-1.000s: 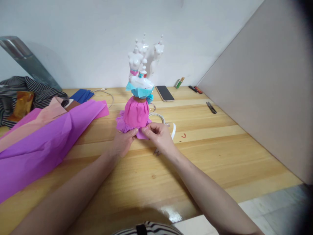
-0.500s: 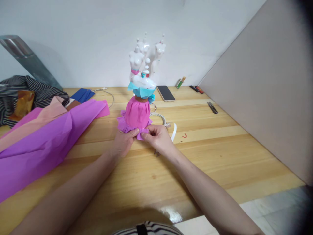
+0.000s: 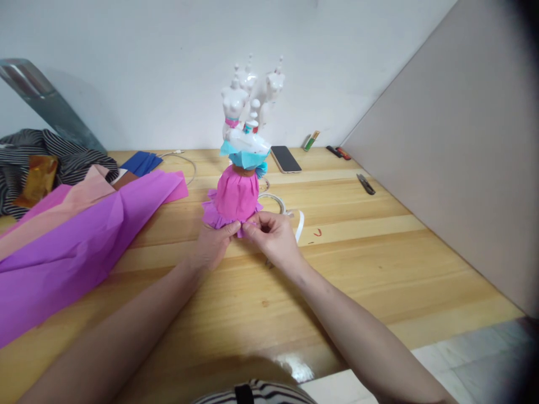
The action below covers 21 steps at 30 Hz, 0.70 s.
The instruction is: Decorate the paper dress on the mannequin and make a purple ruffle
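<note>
Both hands are clamped on the purple ruffle (image 3: 214,215) at the foot of a small figure's pink skirt (image 3: 238,193), close together at its front edge. The left hand (image 3: 214,244) presses its thumb on the ruffle, its other fingers mostly hidden, while the right hand (image 3: 273,237) pinches the paper between thumb and forefinger just beside that thumb. The figure (image 3: 246,141) is upright near the middle of the wooden table (image 3: 269,314), with a brown waist and a light blue frill above the skirt. Behind it, near the wall, are more white figures (image 3: 234,101). A roll of tape (image 3: 275,200) lies just behind the right hand, and a curled white strip (image 3: 300,226) is to its right. Farther back lies a phone (image 3: 286,160), with dark clippers (image 3: 365,184) well to the right. On the left, a large purple sheet (image 3: 84,241) spreads near blue pieces (image 3: 142,164) and a striped cloth (image 3: 80,154)
</note>
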Motion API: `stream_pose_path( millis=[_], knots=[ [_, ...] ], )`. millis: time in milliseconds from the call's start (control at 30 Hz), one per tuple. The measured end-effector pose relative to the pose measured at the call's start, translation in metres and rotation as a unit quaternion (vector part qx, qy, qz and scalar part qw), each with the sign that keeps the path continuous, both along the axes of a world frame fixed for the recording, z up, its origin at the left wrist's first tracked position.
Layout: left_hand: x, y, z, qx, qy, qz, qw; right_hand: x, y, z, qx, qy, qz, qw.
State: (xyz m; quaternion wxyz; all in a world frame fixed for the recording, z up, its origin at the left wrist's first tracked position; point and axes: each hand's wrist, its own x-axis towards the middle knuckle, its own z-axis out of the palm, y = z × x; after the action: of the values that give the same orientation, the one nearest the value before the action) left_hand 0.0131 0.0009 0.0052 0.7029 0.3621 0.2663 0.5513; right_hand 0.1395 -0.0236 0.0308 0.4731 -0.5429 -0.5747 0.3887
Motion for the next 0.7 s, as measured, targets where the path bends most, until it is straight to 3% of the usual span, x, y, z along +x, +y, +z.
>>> stream_pose_path(
  millis=[300, 700],
  knots=[
    [-0.0006, 0.0003, -0.0038, 0.015, 0.014, -0.009, 1.0, -0.0015, 0.0019, -0.0017, -0.042, 0.057, -0.006, 0.997],
    [0.0003, -0.0014, -0.0007, 0.019, 0.011, -0.016, 1.0, -0.0055, 0.0019, -0.003, -0.027, 0.053, -0.035, 0.998]
  ],
)
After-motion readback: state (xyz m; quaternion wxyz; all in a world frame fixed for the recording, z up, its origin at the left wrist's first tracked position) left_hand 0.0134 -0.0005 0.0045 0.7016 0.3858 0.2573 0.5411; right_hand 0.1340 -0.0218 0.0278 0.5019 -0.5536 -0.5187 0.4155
